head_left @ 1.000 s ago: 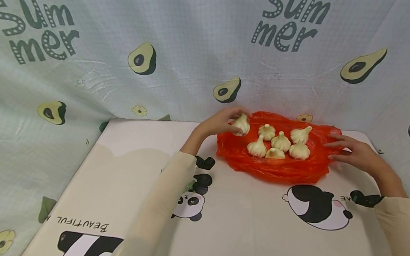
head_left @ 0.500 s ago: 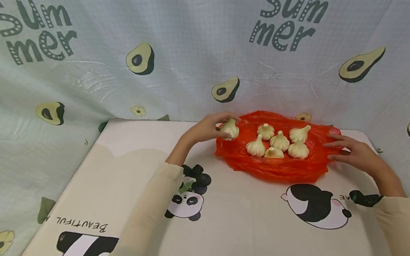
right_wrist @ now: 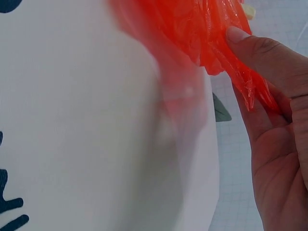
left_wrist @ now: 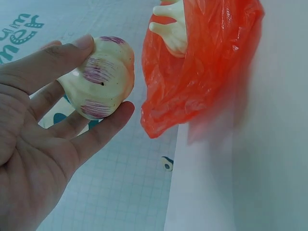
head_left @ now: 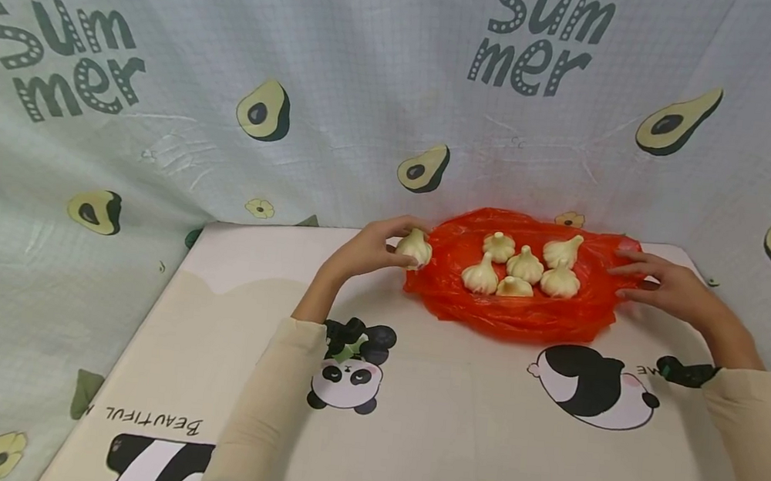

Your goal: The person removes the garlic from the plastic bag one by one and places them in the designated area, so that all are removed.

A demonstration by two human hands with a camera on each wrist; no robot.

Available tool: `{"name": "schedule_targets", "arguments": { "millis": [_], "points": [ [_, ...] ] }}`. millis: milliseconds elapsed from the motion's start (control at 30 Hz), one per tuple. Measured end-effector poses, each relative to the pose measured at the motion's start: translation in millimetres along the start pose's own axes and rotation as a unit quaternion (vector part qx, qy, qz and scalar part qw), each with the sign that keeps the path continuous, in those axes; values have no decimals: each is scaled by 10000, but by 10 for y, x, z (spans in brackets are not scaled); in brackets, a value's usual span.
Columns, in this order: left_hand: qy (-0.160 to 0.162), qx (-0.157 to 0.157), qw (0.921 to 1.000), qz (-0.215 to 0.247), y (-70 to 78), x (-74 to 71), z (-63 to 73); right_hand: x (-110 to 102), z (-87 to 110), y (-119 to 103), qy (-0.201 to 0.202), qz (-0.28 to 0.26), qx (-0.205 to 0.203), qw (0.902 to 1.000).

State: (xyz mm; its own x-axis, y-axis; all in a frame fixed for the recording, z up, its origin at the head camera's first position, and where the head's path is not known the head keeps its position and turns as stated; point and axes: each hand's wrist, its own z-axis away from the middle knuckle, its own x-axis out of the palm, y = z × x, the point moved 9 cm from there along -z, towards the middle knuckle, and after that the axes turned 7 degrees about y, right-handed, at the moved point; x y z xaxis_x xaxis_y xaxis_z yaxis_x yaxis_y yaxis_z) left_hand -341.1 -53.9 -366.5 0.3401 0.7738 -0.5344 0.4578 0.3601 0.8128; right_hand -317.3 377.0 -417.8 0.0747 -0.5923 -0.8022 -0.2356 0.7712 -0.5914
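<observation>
My left hand (head_left: pixel 372 248) pinches a garlic bulb (head_left: pixel 416 249) between thumb and fingertips, just off the left edge of a red plastic bag (head_left: pixel 451 285). Purple streaks mark the pale skin of this garlic bulb (left_wrist: pixel 103 79) in the left wrist view. Several more garlic bulbs (head_left: pixel 525 264) sit together in the spread mouth of the bag, white-cream with short stems. At the bag's right end, my right hand (head_left: pixel 667 287) holds its edge. The right wrist view has the thumb lying on the red plastic (right_wrist: pixel 211 43), with the fingers behind it.
The bag lies at the back of a table (head_left: pixel 421 445) covered with a panda-print cloth. Directly behind rises a pale curtain (head_left: pixel 347 59) printed with avocados and lettering. Beyond the table's left edge (head_left: pixel 138 348) the same fabric hangs.
My left hand has carried the garlic bulb leftward and slightly down, from over the bag to beside its left edge. The right hand keeps its place at the bag.
</observation>
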Motion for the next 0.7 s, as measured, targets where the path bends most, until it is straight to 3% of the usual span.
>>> {"name": "schedule_targets", "arguments": {
  "millis": [233, 700],
  "points": [
    [75, 22, 10000, -42, 8, -100, 122, 7, -2, -24, 37, 72, -93, 9999],
    [405, -111, 9991, 60, -141, -301, 332, 33, -24, -9, 121, 346, -134, 9992]
  ]
}}
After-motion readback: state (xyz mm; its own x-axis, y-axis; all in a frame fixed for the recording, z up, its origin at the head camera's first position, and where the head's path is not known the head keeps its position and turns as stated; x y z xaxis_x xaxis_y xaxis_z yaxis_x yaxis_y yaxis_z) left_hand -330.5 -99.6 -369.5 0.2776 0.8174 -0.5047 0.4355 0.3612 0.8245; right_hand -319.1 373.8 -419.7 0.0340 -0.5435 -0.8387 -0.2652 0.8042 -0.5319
